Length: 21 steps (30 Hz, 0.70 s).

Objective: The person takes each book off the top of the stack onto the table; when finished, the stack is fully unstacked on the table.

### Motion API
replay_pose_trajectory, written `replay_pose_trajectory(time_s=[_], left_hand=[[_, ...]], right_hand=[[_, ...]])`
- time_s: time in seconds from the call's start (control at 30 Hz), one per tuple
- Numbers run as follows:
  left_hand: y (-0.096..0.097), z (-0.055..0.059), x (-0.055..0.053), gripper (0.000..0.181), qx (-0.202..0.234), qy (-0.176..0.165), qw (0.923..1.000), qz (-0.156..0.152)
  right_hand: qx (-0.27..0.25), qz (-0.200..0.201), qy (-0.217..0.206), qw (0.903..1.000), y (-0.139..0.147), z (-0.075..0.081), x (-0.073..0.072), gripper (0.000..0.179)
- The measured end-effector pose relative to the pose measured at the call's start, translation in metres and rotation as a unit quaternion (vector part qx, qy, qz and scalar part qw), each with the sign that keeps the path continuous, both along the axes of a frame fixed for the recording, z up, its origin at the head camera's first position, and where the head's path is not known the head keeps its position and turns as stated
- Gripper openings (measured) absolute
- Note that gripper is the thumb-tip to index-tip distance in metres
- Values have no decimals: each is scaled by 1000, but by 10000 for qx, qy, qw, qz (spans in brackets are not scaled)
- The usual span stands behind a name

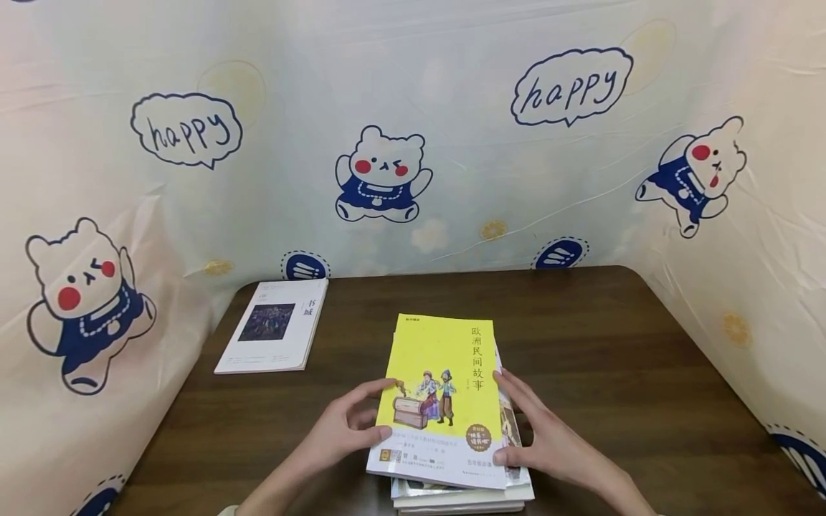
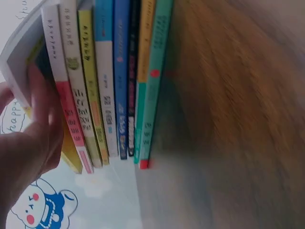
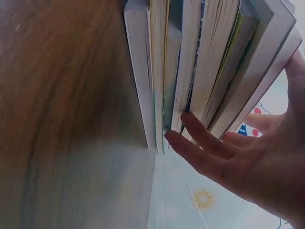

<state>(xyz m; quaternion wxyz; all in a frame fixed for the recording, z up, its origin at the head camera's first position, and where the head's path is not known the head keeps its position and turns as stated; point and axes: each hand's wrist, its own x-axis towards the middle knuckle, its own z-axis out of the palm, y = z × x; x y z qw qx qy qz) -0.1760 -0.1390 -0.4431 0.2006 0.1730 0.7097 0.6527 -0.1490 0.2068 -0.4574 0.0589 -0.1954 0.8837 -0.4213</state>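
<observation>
A yellow-covered book (image 1: 445, 373) with a white lower band lies on top of a stack of books (image 1: 464, 498), turned slightly askew to it. My left hand (image 1: 345, 426) holds its left edge, thumb near the lower corner. In the left wrist view, the fingers of the left hand (image 2: 40, 119) reach in beneath the top book, beside the colourful spines (image 2: 105, 86). At the opposite edge, my right hand (image 1: 548, 437) grips the yellow book with thumb and forefinger. In the right wrist view, other fingers of the right hand (image 3: 238, 162) extend along the page edges (image 3: 186, 71) of the stack.
A white book (image 1: 274, 326) with a dark picture on its cover lies at the back left of the brown wooden table (image 1: 581, 344). Behind the table and along its sides hangs a pale cloth (image 1: 464, 179) printed with cartoon bears.
</observation>
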Motion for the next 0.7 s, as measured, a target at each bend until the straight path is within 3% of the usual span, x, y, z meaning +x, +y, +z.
replay_pose_trajectory(time_s=[0.1, 0.27, 0.53, 0.7], left_hand=[[1, 5, 0, 66, 145, -488, 9985, -181], [2, 9, -2, 70, 287, -844, 9952, -397], [-7, 14, -4, 70, 105, -567, 9968, -555], [-21, 21, -6, 72, 303, -667, 9958, -542]], right_hand=[[14, -17, 9, 10000, -1, -1, 1, 103], [-61, 88, -106, 9999, -1, -1, 0, 105], [-75, 118, -491, 9987, 4, 1, 0, 104], [-6, 44, -482, 9988, 5, 0, 0, 101]])
